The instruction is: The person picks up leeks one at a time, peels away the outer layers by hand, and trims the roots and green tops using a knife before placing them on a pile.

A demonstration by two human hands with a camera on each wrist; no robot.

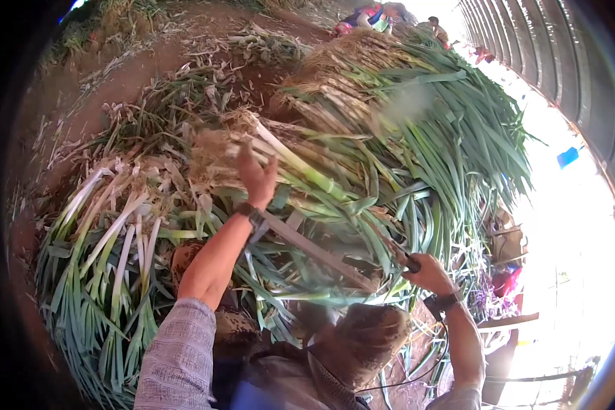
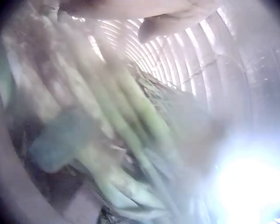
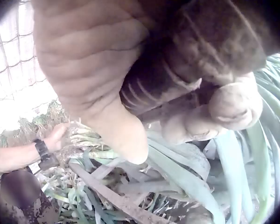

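Note:
My left hand (image 1: 256,179) reaches over the root ends of a bundle of leeks. Its fingers are extended, close to a thick leek (image 1: 297,164) with a white shank. In the left wrist view, blurred leek stalks (image 2: 126,102) lie below the fingertips (image 2: 151,28). Lower right in the head view, my right hand (image 1: 430,273) grips the black handle of a knife (image 1: 412,264), its narrow blade pointing up and left among the leaves. The right wrist view shows the thumb and curled fingers (image 3: 231,105) above green leek leaves (image 3: 186,168).
A large heap of leeks (image 1: 451,130) spreads to the upper right. More leeks (image 1: 119,239) with white shanks lie at left. A wooden bar (image 1: 318,251) crosses before my knees. Leaf scraps (image 1: 178,102) litter the soil, and other people (image 1: 376,17) sit at the far end.

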